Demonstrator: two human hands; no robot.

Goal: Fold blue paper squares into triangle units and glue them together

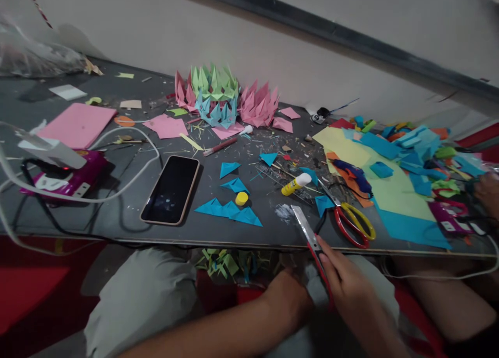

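Note:
My right hand [346, 282] is closed around the red and black handle of a utility knife [306, 225], whose blade points up and left over the table's front edge. Beside it, my left hand [290, 298] is bent at the wrist below the table edge, its fingers hidden. Past the blade tip are a whitish smear and an uncapped glue stick [296, 184]. Its yellow cap [241, 198] stands among small blue folded paper triangles [228, 169] and a joined row of them [228, 211]. Scissors [353, 225] with red and yellow handles lie right of the knife.
A phone [170, 190] lies left of the triangles. Behind are folded paper crowns [214, 95] and pink sheets [78, 124]. White cables run from a purple power strip [70, 176]. Coloured paper [405, 191] and a blue glue gun [353, 175] lie rightward, near another person's hand [487, 194].

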